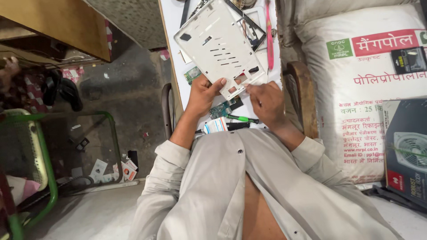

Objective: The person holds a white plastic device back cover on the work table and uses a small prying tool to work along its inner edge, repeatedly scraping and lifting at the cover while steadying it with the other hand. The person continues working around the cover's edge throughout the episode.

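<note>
Both my hands grip white plastic back cover (221, 44) at its near edge: left hand (202, 94) fingers clamped on it, right hand (266, 101) fingers pinching it, above table (171, 18) w/ green circuit board (223, 109) below.

Grey concrete floor (129, 89), green metal-framed chair (49, 173), white sack (356, 89).

Soft, even daylight; faint shadows; sharp centre, wide-angle stretching toward the edges

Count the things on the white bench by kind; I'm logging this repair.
White plastic back panel, in both hands: 1
Green circuit boards: 2
Green-handled screwdriver: 1
Pink tool: 1
Black frame: 1
Total: 6
</note>
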`<state>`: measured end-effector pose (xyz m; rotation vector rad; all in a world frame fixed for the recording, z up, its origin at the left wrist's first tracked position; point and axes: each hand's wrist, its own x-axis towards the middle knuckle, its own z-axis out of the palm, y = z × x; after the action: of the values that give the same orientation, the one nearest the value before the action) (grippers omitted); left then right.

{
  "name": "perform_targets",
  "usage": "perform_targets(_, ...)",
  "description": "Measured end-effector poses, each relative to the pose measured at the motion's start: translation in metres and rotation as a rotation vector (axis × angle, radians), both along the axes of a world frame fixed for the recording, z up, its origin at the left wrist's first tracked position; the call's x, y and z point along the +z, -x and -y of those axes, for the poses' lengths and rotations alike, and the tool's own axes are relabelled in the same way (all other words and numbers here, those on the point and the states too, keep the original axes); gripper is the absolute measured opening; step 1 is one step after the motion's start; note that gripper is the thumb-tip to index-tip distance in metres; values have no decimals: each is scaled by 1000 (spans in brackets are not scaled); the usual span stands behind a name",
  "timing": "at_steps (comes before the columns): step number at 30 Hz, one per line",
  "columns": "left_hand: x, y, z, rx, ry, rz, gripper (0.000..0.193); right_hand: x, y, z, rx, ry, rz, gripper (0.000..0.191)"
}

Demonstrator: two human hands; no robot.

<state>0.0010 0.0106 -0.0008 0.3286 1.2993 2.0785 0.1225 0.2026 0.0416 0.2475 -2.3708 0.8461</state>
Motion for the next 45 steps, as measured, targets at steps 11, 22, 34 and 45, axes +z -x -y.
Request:
perform_targets(11, 11, 0, -3, 3, -36, 28, 30, 4, -1, 1, -292, 364, 74, 26)
perform_targets(22, -23, -1, 2, -27, 54, -47, 46, 5, 5, 13, -74, 149, -10, 36)
perform_targets(34, -31, 1, 4, -41, 114, -116, 50, 1, 12, 13, -120, 5, -14, 39)
perform_targets(45, -30, 3, 2, -63, 56, -54, 41, 5, 15, 12, -53, -26, -39, 28)
